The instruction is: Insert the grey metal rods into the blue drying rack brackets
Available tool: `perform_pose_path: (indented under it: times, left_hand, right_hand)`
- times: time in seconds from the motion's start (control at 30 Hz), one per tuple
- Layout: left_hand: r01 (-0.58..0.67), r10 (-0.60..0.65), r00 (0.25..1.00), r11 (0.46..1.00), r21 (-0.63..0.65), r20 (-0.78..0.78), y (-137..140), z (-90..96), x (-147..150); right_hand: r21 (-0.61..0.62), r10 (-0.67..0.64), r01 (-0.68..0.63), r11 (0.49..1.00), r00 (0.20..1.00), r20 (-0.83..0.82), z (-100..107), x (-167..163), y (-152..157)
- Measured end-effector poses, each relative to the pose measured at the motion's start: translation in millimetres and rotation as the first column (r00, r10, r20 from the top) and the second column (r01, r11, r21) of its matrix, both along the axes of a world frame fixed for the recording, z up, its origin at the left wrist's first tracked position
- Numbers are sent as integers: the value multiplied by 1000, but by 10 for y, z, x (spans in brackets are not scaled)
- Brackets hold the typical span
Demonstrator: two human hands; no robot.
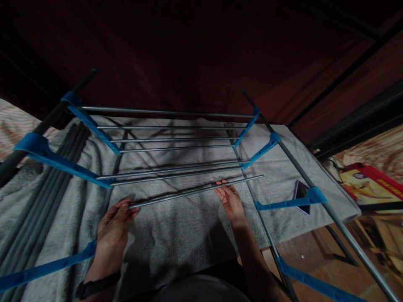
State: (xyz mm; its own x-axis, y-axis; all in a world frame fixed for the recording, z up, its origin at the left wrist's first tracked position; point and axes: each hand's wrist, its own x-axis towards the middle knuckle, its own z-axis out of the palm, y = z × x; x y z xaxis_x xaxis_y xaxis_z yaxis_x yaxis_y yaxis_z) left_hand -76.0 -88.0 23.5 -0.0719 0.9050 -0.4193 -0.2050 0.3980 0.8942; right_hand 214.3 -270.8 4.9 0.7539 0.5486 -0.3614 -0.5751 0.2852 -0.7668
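A thin grey metal rod (182, 194) spans between my two hands, tilted up toward the right. My left hand (115, 226) is closed round its left end. Farther along, my right hand (231, 201) pinches the rod with its fingers, and the tip sticks out past them. Both hands are inside a rack frame of grey tubes with blue plastic brackets. Just beyond the held rod, two rods (176, 171) run between the left bracket (63, 161) and the right bracket (261, 151). Several more rods (176, 139) cross the far tier.
A grey fleece blanket (176, 235) covers the surface below the frame. Several loose grey tubes (47, 188) lie at the left. A phone (302, 195) rests at the right, partly behind a blue bracket (289, 204). Beyond it is a red and yellow box (371, 184).
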Motion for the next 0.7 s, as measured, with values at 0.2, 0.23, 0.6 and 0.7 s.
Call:
perform_pose_path:
  times: [0.2,0.23,0.6,0.7]
  left_hand:
    - [13,-13,1000,1000,-7,-15,-17,48,-10]
    - [19,-19,1000,1000,-4,-16,-23,54,-10]
    - [43,-43,998,999,1,-47,-40,8,-64]
    - [16,-15,999,1000,14,-39,-45,22,-94]
  right_hand:
    - [36,47,-48,998,999,25,29,-123,33]
    - [37,55,-56,998,998,30,34,-140,39]
    - [87,103,-103,991,995,-1,57,-327,95]
    - [91,108,-109,990,994,17,74,-375,107]
